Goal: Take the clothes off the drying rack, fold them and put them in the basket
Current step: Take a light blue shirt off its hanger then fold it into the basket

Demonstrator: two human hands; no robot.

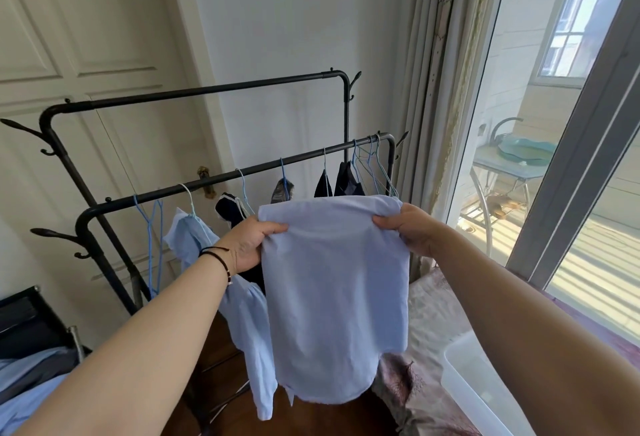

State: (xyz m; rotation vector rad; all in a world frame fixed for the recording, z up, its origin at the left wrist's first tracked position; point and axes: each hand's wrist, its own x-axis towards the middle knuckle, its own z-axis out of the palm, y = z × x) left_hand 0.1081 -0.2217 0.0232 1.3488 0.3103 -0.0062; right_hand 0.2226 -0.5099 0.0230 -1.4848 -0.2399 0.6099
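Note:
I hold a light blue shirt (332,297) up in the air in front of the black drying rack (221,177). My left hand (251,243) grips its upper left edge. My right hand (408,228) pinches its upper right corner. The shirt hangs folded lengthwise, one sleeve dangling at the lower left. Behind it, another light blue shirt (188,235) and several dark garments (348,181) hang on hangers from the rack's lower rail. A translucent white plastic basket (464,376) sits at the lower right, partly hidden by my right forearm.
Empty blue hangers (152,224) hang at the left and right ends of the rail. A patterned bedspread (429,325) lies under the basket. A white door stands behind the rack, a curtain and large window at the right. Blue cloth (31,380) lies at the lower left.

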